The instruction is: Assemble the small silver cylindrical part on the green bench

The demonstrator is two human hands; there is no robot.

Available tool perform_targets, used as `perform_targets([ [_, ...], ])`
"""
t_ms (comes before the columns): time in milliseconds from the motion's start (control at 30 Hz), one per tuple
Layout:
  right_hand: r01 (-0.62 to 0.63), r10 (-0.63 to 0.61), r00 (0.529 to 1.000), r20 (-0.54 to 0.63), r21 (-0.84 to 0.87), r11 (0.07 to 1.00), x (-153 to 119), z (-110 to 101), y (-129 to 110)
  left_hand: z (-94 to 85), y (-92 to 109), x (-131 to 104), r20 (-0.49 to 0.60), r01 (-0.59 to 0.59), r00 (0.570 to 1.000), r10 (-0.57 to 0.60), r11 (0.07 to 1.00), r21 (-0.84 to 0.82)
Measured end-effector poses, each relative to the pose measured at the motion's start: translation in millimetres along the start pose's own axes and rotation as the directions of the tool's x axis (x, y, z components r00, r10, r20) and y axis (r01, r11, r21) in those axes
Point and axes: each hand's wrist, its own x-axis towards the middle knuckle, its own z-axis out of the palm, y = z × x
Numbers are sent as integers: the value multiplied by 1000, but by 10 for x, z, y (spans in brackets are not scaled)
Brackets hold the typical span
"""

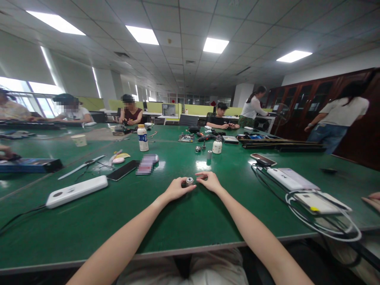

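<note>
Shows smooth, round, silvery cylinder (189,181) at centre over glossy green table (190,221); leaves bare surface towards six-o'clock edge (190,250). Pinches cylinder narrowly with left hand (178,189); holds right hand (210,182) slightly open, just beside, at three o'clock. Beyond, at one o'clock, shows grey can (209,155), then white jar (217,147).

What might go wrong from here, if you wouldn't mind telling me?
The small round metal part might slip, as only the left hand has it; the right hand is open beside it. The small metal cylinder stands upright just beyond the hands, so a reach forward could topple it. The drink bottle also stands upright and, if knocked, might fall towards the black phone.
</note>
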Motion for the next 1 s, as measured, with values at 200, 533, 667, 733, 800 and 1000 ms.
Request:
perform_targets([
  [200, 197, -167, 971, -170, 179, 964, -61, 50, -331, -7, 35, -20, -44, -49, 998, 53, 995, 88],
  [533, 277, -272, 957, -98, 42, 960, -202, 152, -525, -13, 41, -15, -38, -90, 994, 102, 968, 235],
  [667, 286, -276, 954, -119, 74, 955, -195, 148, -514, -10, 71, -30, -21, -105, 993, 114, 961, 257],
  [733, 282, -269, 954, -131, 98, 954, -191, 156, -518, -8, 74, -32, -16, -104, 994, 113, 955, 278],
  [800, 271, -252, 956, -150, 123, 955, -189, 164, -524, -5, 68, -30, -8, -106, 994, 113, 951, 292],
  [1000, 239, -216, 966, -140, 175, 955, -188, 177, -522, 2, 35, -24, -6, -102, 994, 110, 943, 317],
])
